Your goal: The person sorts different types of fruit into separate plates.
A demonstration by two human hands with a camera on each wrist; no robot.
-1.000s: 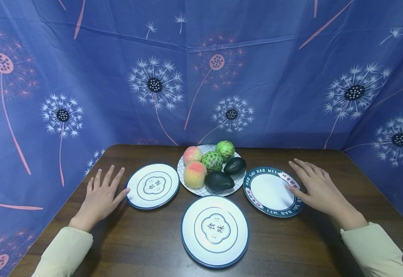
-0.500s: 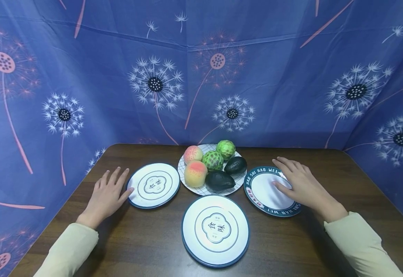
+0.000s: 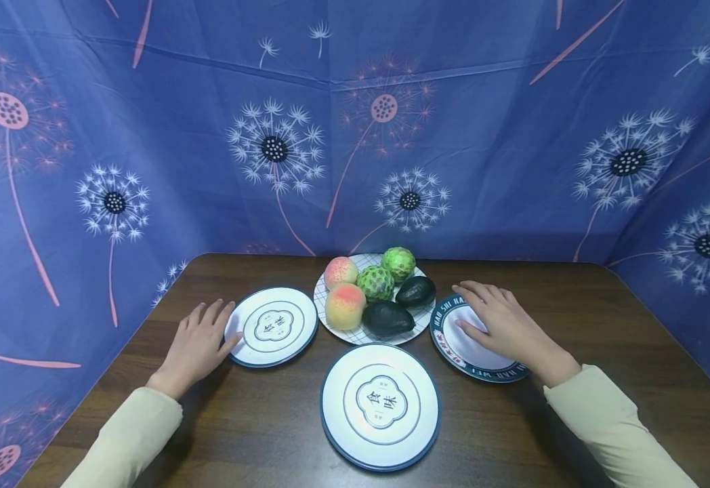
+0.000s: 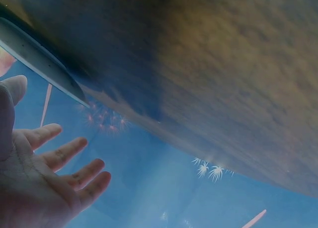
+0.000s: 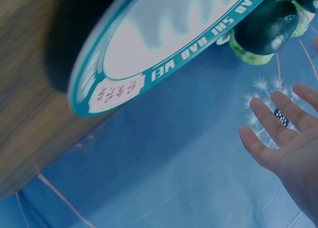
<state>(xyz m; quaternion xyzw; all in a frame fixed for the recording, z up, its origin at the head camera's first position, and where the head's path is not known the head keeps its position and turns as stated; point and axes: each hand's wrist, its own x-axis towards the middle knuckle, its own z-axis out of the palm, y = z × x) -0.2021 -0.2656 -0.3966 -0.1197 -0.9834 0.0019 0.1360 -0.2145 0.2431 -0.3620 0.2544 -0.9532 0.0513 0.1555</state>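
Note:
At the left plate's near-left rim is my left hand, fingers spread and holding nothing; its thumb overlaps the rim of that white, blue-edged plate. My right hand hovers palm down over the green-rimmed plate, hiding its right part, and the right wrist view shows the fingers apart above it. Between these two plates, a checked plate carries two peaches, two green custard apples and two dark avocados. Nearest to me sits another white, blue-edged plate with printed characters.
Everything stands on a dark brown wooden table. A blue cloth with dandelion prints hangs behind its back edge and along both sides. The plates lie close together around the fruit.
My right hand has moved left, from the green-rimmed plate's right edge to over its middle. The left hand has shifted slightly right, closer onto the left plate's rim. Plates and fruit stay put.

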